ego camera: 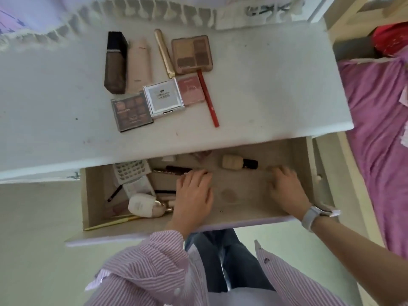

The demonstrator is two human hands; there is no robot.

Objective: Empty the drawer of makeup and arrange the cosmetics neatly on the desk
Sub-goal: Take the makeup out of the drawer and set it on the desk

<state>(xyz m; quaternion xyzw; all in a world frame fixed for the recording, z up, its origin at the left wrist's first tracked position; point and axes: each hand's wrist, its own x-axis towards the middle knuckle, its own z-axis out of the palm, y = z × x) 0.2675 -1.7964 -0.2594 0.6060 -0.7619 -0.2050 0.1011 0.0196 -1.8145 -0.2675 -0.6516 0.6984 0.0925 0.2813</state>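
a person in a striped shirt reaches both hands into the open drawer (254,214) below the white desk (265,85). the left hand (194,195) lies palm down near the drawer's middle, fingers straight and close together, their tips resting on a dark flat case (172,171); it grips nothing. the right hand (287,188), a pale watch (310,216) on its wrist, is toward the drawer's right side, fingers bent down onto the drawer floor; whether they pinch anything cannot be told. near the drawer's back edge, between the hands, a cream bottle with a black cap (239,164) lies on its side. the drawer's left half holds a white lattice basket (131,171), a white bottle (141,205), and a gold-handled brush (110,223) along the front edge. on the desk, toward its middle, lie a dark brown bottle (116,62), a pink tube (140,65) touching it, a gold tube (164,54), a tan palette (192,54), a dark palette (130,112), a white compact (163,98), a pink compact (191,90) and a red pencil (207,98).
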